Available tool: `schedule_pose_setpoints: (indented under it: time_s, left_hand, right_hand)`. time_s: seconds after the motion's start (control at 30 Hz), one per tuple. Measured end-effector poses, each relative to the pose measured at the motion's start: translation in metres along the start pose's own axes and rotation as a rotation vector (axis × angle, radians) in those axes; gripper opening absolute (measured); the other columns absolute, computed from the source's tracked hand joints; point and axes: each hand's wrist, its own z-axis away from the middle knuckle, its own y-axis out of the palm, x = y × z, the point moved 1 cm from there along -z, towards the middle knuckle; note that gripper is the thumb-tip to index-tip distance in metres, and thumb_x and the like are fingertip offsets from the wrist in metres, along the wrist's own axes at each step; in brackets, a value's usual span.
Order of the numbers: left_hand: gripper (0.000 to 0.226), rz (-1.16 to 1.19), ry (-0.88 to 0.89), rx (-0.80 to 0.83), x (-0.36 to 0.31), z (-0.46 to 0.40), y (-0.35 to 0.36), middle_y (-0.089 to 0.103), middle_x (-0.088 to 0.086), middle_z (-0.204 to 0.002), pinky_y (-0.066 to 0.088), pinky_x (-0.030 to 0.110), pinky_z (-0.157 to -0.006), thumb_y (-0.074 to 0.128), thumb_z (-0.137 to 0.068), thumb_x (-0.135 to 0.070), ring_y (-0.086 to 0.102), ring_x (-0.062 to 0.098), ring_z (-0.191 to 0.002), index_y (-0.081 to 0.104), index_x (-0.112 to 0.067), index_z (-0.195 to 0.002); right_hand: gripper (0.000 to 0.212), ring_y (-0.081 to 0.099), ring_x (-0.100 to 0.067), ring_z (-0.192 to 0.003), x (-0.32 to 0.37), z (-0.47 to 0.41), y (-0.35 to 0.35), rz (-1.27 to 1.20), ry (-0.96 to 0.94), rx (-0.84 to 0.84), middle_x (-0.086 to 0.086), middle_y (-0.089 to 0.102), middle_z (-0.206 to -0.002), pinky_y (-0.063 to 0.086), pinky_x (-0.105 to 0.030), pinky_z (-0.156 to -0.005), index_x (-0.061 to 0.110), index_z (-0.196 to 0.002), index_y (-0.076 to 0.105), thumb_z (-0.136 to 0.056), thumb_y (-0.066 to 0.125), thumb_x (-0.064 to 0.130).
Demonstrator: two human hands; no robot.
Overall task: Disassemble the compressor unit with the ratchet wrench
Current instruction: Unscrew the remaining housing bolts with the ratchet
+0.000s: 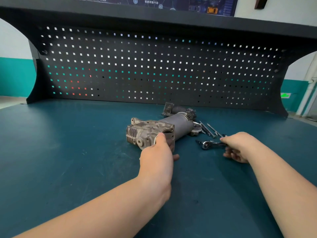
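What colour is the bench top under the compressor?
Dark teal bench top, scuffed pale in places; seen in the head view.

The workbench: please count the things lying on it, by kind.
Compressor unit: 1
Ratchet wrench: 1
Long bolts: at least 3
Separate dark part behind the unit: 1
Total: at least 6

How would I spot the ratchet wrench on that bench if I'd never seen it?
Start at the big grey compressor unit lying on the blue-green bench top. Just to its right, the right hand is on a short shiny tool: that is the ratchet wrench. Unlike the thin long bolts behind it, it has a round chrome head.
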Motion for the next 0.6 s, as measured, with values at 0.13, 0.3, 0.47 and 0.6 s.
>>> schedule_pose_setpoints:
  time_s: [0.13, 0.3, 0.47, 0.6]
  left_hand:
    - [0.033, -0.016, 0.010, -0.013, 0.000, -0.001, -0.001, 0.070, -0.013, -0.076, 0.023, 0.021, -0.054, 0.040, -0.095, -0.043, 0.070, 0.016, -0.082, 0.064, -0.021, -0.097]
    - [0.035, -0.033, 0.056, 0.004, 0.004, -0.009, 0.002, 0.070, -0.002, -0.084, 0.052, 0.032, -0.080, 0.042, -0.096, -0.040, 0.070, 0.019, -0.084, 0.065, -0.016, -0.084]
    - [0.042, -0.057, 0.107, 0.017, 0.007, -0.013, 0.002, 0.071, 0.010, -0.099, 0.046, 0.042, -0.097, 0.038, -0.098, -0.037, 0.064, 0.031, -0.099, 0.067, -0.006, -0.102]
    - [0.043, -0.070, 0.150, 0.002, 0.008, -0.013, 0.002, 0.071, 0.012, -0.095, 0.048, 0.045, -0.095, 0.037, -0.098, -0.037, 0.065, 0.032, -0.095, 0.068, -0.009, -0.091]
  right_hand:
    - [0.026, 0.065, -0.025, -0.058, 0.017, 0.017, 0.012, 0.243, -0.469, -0.191, -0.008, 0.068, -0.059, 0.051, -0.031, -0.056, 0.008, -0.072, 0.063, -0.084, 0.058, 0.031]
    - [0.020, 0.058, -0.009, -0.068, 0.027, 0.070, 0.062, 0.186, -0.905, 0.196, 0.011, 0.064, -0.069, 0.048, -0.027, -0.069, 0.035, -0.098, 0.062, -0.086, 0.055, 0.020]
    - [0.056, 0.059, -0.011, -0.079, 0.026, 0.085, 0.070, 0.349, -1.015, 0.200, 0.003, 0.065, -0.090, 0.039, -0.010, -0.061, 0.033, -0.133, 0.048, -0.082, 0.049, 0.011]
    - [0.052, 0.056, -0.010, -0.073, 0.027, 0.089, 0.070, 0.364, -1.070, 0.161, 0.003, 0.065, -0.086, 0.034, -0.005, -0.056, 0.030, -0.133, 0.051, -0.082, 0.053, 0.020]
